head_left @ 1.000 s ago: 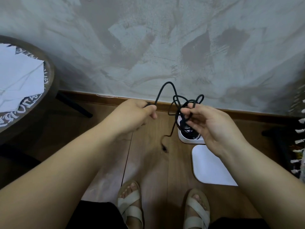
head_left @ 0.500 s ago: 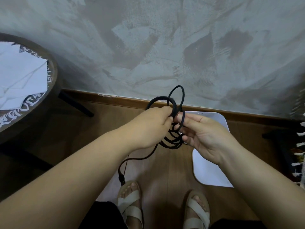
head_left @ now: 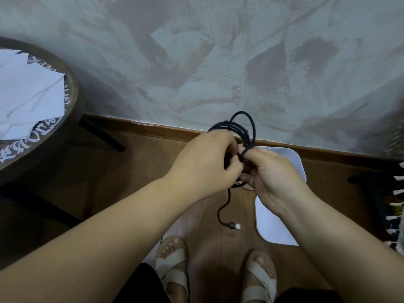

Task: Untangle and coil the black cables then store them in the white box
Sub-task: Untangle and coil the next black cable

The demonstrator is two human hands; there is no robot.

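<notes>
**Cable coiling, mid-wrap: both hands on the bundle**

Looking straight down at my own hands here. The black cable [head_left: 237, 125] is gathered into a bunch of round loops and held up in the air in front of me, above the wooden floor [head_left: 131, 176] and not in the box.

The left hand [head_left: 203, 165] comes in from the left. Its fingers [head_left: 231, 165] are curled in tight round the near side of the coil, with the knuckles facing the camera.

The right hand [head_left: 277, 176] meets it from the other side. Its fingers [head_left: 251, 179] are bent and pinch the strands where they bunch together. The two hands are touching each other at the coil.

The loops stick up above both hands against the grey wall [head_left: 218, 62]. One loose tail hangs down from under the hands and ends in a USB plug [head_left: 235, 226]. I can't tell if the plug touches the floor.

The white box [head_left: 293, 158] sits on the floor by the skirting board [head_left: 153, 127], mostly hidden behind the right hand, so I can't see what's in it. Just in front of it lies a flat white lid [head_left: 271, 224], partly under the right forearm.

Off to the left is a round dark tabletop [head_left: 72, 101] with white paper [head_left: 28, 97] on it. My feet are at the bottom in pale sandals [head_left: 172, 265].
</notes>
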